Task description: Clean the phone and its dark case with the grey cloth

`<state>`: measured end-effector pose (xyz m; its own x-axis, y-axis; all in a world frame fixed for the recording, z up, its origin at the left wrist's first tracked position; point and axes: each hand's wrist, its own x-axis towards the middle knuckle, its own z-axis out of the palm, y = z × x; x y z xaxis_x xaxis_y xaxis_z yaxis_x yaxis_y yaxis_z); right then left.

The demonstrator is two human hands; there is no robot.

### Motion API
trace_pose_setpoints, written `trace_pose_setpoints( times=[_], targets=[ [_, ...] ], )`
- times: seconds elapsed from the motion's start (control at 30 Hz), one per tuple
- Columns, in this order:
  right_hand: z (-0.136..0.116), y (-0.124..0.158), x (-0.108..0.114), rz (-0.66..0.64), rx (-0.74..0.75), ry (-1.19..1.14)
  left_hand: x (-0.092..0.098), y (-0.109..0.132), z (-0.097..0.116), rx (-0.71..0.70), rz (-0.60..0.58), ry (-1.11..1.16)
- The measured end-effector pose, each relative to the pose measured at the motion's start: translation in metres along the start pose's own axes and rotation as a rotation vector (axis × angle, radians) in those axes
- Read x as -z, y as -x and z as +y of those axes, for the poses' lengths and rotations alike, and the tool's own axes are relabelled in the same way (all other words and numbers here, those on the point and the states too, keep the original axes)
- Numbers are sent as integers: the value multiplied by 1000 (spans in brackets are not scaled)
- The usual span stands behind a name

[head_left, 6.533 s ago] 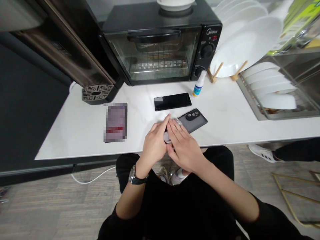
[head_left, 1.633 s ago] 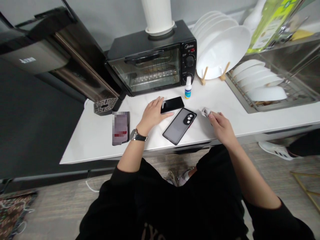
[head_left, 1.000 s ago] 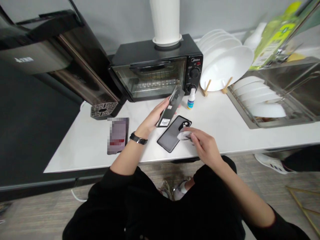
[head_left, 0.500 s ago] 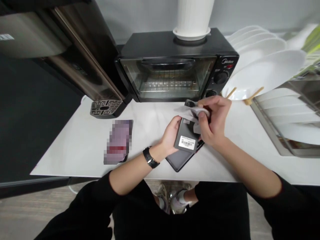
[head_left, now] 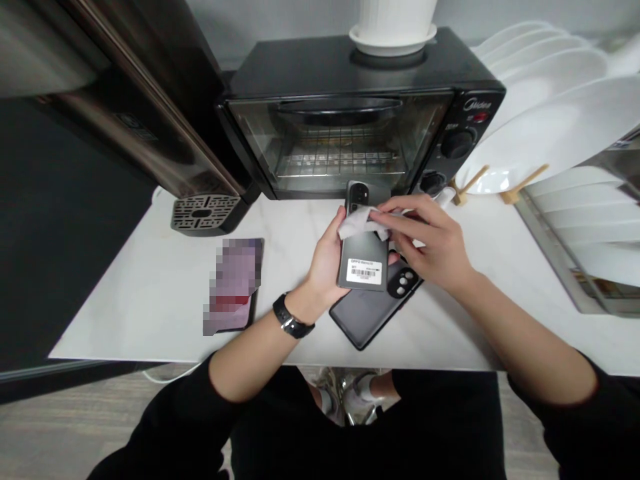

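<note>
My left hand (head_left: 325, 261) is wrapped round a dark grey smartphone (head_left: 365, 249), back side up, above the counter. Its camera lenses are at the far end, and a white barcode label is stuck near the close end. Pinched in my right hand (head_left: 431, 241) is a thin white wipe (head_left: 361, 223), which lies across the phone's back just below the lenses. Under the phone a black phone case (head_left: 369, 319) rests on the counter, its inside facing up and its camera cutouts at the right end. The held phone hides part of the case.
A second phone (head_left: 235, 283), its screen pixelated, lies on the white counter (head_left: 130, 300) at left. A black toaster oven (head_left: 350, 147) stands behind my hands, beside a drinks dispenser (head_left: 205, 212). White plates (head_left: 555, 133) stand in a rack at right.
The phone has turned more upright in view and moved slightly left, showing its lenses and more of the case. My right hand has opened out somewhat, with the wipe now flatter across the phone's back.
</note>
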<state>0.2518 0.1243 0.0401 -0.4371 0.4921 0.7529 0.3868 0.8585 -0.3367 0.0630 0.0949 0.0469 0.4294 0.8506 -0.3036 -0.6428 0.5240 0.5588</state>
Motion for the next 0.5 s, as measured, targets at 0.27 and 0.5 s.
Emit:
trace_pose_setpoints(
  times=[0.27, 0.5],
  targets=[
    [-3, -2, 6, 257, -296, 140, 3, 5, -5, 280, -154, -31],
    [-14, -4, 0, 101, -138, 62, -1, 2, -8, 201, -74, -8]
  ],
)
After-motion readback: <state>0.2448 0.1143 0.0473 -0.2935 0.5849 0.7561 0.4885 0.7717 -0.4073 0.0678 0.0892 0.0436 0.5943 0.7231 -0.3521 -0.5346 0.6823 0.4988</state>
